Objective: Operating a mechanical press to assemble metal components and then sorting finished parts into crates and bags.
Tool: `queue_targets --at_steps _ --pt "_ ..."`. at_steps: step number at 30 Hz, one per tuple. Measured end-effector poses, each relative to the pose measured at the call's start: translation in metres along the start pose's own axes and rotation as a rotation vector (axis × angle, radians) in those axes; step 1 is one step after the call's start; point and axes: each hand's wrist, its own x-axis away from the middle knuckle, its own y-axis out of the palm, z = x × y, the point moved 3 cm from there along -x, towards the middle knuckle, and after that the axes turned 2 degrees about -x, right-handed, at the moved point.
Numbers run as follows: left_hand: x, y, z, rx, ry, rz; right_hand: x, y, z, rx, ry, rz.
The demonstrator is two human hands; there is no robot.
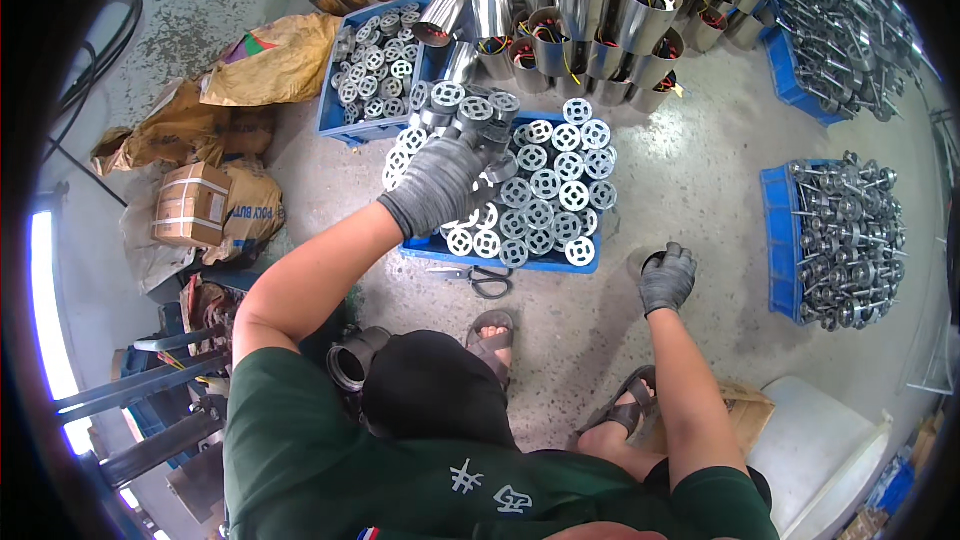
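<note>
My left hand [437, 183], in a grey knit glove, reaches over a blue crate [560, 265] filled with round silver metal end caps [545, 183] with slotted faces. Its fingers curl round an end cap [500, 169] among those stacked at the crate's left side; the fingertips are partly hidden. To the right of this crate, low over the floor, my right hand [668, 280] wears a matching glove. Its fingers are closed round a short, dark-mouthed metal ring [640, 260], mostly covered by the hand.
Scissors [490, 282] lie before the crate. Another blue crate of end caps [325, 105] stands behind left. Steel cylinders with coloured wires [583, 15] crowd the back. Two blue crates of shafted metal parts [783, 240] stand right; sacks [270, 60] and a carton [190, 204] lie left.
</note>
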Motion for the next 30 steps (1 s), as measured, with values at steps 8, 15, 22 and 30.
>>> queue_targets --at_steps 8,15,22,30 --pt "-0.088 0.029 -0.178 0.282 -0.416 0.126 0.001 0.001 0.000 0.023 0.028 -0.024" --pt "-0.075 0.116 -0.214 1.666 -0.872 -0.431 -0.001 0.001 0.002 -0.006 0.042 -0.042" --pt "-0.106 0.026 -0.155 0.087 -0.097 -0.210 0.003 0.000 0.001 -0.010 0.015 -0.009" --pt "-0.092 -0.058 0.023 0.112 -0.067 0.196 0.000 -0.003 0.002 -0.021 0.010 -0.001"
